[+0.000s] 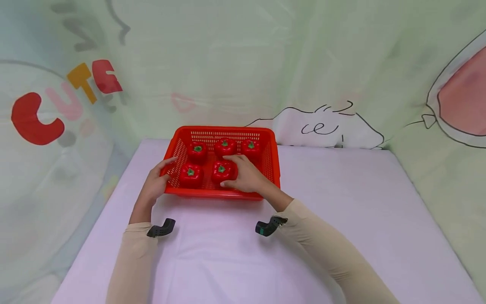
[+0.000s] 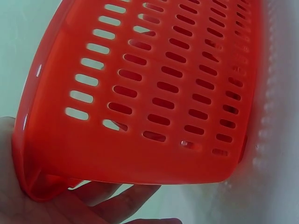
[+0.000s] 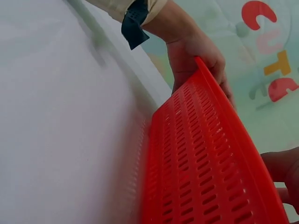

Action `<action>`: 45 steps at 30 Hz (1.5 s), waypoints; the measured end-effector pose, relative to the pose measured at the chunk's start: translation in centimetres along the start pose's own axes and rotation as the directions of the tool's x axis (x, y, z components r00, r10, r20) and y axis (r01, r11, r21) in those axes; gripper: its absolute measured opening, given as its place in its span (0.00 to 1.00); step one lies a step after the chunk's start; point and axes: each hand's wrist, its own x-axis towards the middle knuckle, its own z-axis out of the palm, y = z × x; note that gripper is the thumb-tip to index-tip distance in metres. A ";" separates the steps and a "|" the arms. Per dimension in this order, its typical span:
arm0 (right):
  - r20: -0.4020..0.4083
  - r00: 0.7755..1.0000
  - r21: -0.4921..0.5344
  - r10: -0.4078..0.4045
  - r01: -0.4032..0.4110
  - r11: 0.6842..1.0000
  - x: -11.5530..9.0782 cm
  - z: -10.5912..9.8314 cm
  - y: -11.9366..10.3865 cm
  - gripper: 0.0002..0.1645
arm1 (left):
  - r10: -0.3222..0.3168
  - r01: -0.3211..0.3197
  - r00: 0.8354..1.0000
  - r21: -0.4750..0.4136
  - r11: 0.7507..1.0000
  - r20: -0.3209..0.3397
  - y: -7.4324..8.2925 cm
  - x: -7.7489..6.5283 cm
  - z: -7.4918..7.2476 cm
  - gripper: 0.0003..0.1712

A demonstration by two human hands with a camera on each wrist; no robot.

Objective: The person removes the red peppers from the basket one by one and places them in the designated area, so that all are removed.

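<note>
A red plastic basket (image 1: 222, 193) with slotted walls stands on the table and has several shiny red bell peppers inside. My left hand (image 1: 153, 181) grips its front left corner, fingers over the rim, also seen in the right wrist view. Inside the basket, my right hand (image 1: 247, 175) holds the front middle bell pepper (image 1: 221, 169) between thumb and fingers. To its left sits another bell pepper (image 1: 191, 174). Along the back are a left pepper (image 1: 197, 151), a middle pepper (image 1: 225, 146) and a right pepper (image 1: 250, 147). The left wrist view mostly shows the basket wall (image 2: 154, 88).
A white cloth covers the table (image 1: 341, 202). Behind and beside it hangs a pale green printed backdrop (image 1: 228, 63) with letters and drawings. Each sleeve cuff carries a black wrist device, on the left (image 1: 161, 228) and on the right (image 1: 270, 226).
</note>
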 end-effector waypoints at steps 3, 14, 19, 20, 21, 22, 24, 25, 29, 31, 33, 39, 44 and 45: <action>0.036 0.999 0.007 0.026 -0.027 1.000 0.9 0.3 0.0 0.53 | 0.005 -0.005 1.000 -0.008 1.000 0.003 0.0 0.1 0.2 0.37; 0.054 0.994 0.032 0.097 -0.099 0.995 1.7 0.9 -0.1 0.48 | 0.006 -0.006 1.000 -0.012 1.000 -0.001 -0.4 0.5 0.2 0.35; 0.043 0.993 0.016 0.111 -0.112 0.994 2.0 1.2 0.0 0.47 | -0.005 0.005 1.000 -0.012 1.000 -0.007 -0.5 0.5 0.2 0.35; 0.042 0.993 0.017 0.111 -0.112 0.994 2.1 1.3 0.0 0.47 | -0.007 0.007 1.000 -0.012 1.000 -0.007 -0.5 0.5 0.2 0.35; 0.041 0.993 0.018 0.112 -0.112 0.994 2.1 1.3 0.0 0.47 | -0.009 0.009 1.000 -0.011 1.000 -0.008 -0.5 0.5 0.2 0.35; 0.041 0.993 0.021 0.111 -0.112 0.993 2.1 1.3 0.1 0.47 | -0.010 0.010 1.000 -0.010 1.000 -0.008 -0.5 0.5 0.2 0.35; 0.041 0.993 0.031 0.110 -0.111 0.993 2.1 1.3 0.1 0.47 | -0.010 0.010 1.000 -0.005 1.000 -0.007 -0.5 0.5 0.2 0.35; 0.040 0.993 0.038 0.110 -0.111 0.993 2.1 1.3 0.1 0.47 | -0.007 0.007 1.000 -0.006 1.000 -0.006 -0.5 0.5 0.2 0.35; 0.017 0.995 0.061 0.102 -0.103 0.993 2.0 1.0 0.1 0.47 | -0.003 0.003 1.000 -0.012 1.000 -0.005 -0.4 0.4 0.2 0.35; -0.001 0.996 0.069 0.095 -0.094 0.993 1.8 0.9 0.1 0.47 | -0.004 0.004 1.000 -0.013 1.000 -0.005 -0.4 0.4 0.2 0.35; -0.016 0.996 0.075 0.082 -0.081 0.994 1.7 0.6 0.1 0.47 | -0.005 0.004 1.000 -0.013 1.000 -0.006 -0.4 0.4 0.3 0.35; -0.061 0.997 0.082 0.047 -0.042 0.996 1.0 -0.7 0.2 0.46 | 0.002 -0.002 1.000 -0.022 1.000 -0.005 -0.3 0.4 0.3 0.35; -0.094 0.995 0.103 0.043 -0.033 0.994 0.3 -2.2 0.5 0.45 | -0.008 0.007 1.000 -0.023 1.000 -0.012 -0.3 0.4 0.3 0.34; -0.101 0.994 0.109 0.048 -0.037 0.993 0.2 -2.5 0.5 0.45 | -0.010 0.010 1.000 -0.022 1.000 -0.013 -0.3 0.3 0.3 0.34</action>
